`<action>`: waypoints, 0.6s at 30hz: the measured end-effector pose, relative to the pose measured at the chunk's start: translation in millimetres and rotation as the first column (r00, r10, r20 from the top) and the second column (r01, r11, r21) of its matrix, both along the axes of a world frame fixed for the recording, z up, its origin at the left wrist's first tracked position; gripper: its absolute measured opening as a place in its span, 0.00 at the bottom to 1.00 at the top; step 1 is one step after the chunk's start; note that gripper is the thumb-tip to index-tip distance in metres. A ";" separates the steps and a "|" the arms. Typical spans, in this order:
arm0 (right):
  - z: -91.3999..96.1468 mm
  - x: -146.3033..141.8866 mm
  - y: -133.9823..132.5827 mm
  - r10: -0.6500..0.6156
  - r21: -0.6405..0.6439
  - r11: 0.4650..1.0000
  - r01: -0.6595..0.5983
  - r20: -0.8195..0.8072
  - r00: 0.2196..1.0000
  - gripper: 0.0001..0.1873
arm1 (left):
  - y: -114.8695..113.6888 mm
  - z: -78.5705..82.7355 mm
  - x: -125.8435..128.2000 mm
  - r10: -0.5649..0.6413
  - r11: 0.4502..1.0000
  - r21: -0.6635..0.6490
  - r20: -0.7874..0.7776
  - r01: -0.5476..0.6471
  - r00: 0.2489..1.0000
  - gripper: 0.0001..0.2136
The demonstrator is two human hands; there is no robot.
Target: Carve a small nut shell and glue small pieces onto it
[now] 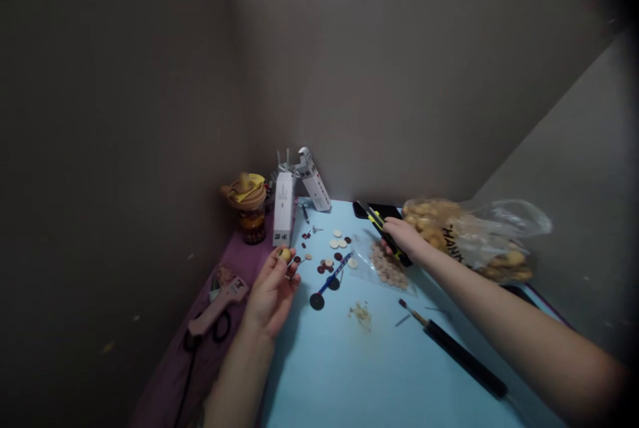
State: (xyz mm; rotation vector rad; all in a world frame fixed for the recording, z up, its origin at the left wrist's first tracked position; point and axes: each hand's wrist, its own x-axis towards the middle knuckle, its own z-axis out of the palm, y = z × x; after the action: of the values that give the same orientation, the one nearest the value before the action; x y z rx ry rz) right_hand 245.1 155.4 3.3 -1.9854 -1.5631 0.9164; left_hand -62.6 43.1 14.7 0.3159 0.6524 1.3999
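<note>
Thumb and fingers of my left hand [272,295] press together around a small yellowish ball [285,254], pinching it at the fingertips, raised near the left edge of the blue tabletop [344,381]. My right hand [403,239] is wrapped around a black-and-yellow cutter [376,219], fingers curled over its body, the blade end slanting up and to the left, away from me. The ball and the cutter are well apart.

Below my right hand lies a clear bag [361,269] of pinkish beads [390,271]; I cannot tell whether the cutter touches it. Beyond the blade sits a flat dark object [389,210]. A plastic bag with lettering [479,233], filled with yellowish lumps, crowds my right wrist.

Between my hands lie white discs [342,243], dark red discs [321,269], and a blue rod [335,273] beside black discs [317,301]. Nearer me are a scatter of pale shavings [361,315] and a black-handled tool [464,358], its tip pointing up and left.

Just past my left fingers a white box [283,208] stands upright, a lidded cup [252,223] to its left. A pink glue gun [219,306] rests on the purple surface [172,375] beside my left forearm.
</note>
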 end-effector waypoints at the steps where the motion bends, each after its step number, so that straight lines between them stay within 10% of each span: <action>1: -0.5 -0.7 4.9 0.025 0.019 0.999 -0.027 0.080 0.996 0.16 | -0.1 -0.2 1.0 -0.004 1.000 -0.008 -0.004 0.004 1.000 0.13; 9: -10.4 -14.0 45.5 0.270 0.106 0.915 -0.389 0.555 0.787 0.18 | -3.3 -5.2 12.5 -0.042 0.994 -0.098 -0.005 0.041 0.999 0.15; 18: -8.5 -36.8 29.1 0.484 0.081 0.753 -0.653 0.604 0.633 0.16 | -1.9 -2.1 14.6 0.012 0.989 -0.150 0.089 0.002 0.996 0.10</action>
State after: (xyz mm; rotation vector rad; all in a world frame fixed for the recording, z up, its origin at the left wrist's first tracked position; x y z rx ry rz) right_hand 208.3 184.5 -5.2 -1.6022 -2.6002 0.2407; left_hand -48.0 41.1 12.6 0.1309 0.6804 1.3532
